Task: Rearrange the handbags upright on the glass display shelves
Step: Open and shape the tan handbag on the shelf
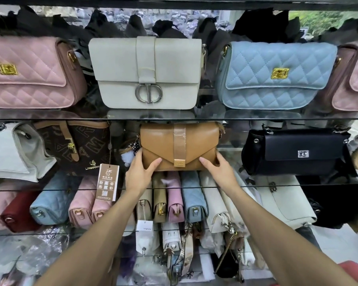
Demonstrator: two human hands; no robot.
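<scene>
The middle glass shelf point(277, 183) carries your tan handbag point(179, 147), standing between the brown monogram bag point(81, 145) and the black bag point(298, 151). Your left hand point(140, 172) and right hand point(220, 170) grasp its lower corners (thumbs across the front); square it before letting go.

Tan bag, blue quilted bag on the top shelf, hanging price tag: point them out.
Tan bag point(163, 149): head view, on its front flap.
Blue quilted bag point(262, 65): head view, on its quilted flap.
Price tag point(107, 182): head view, on its printed face.
</scene>
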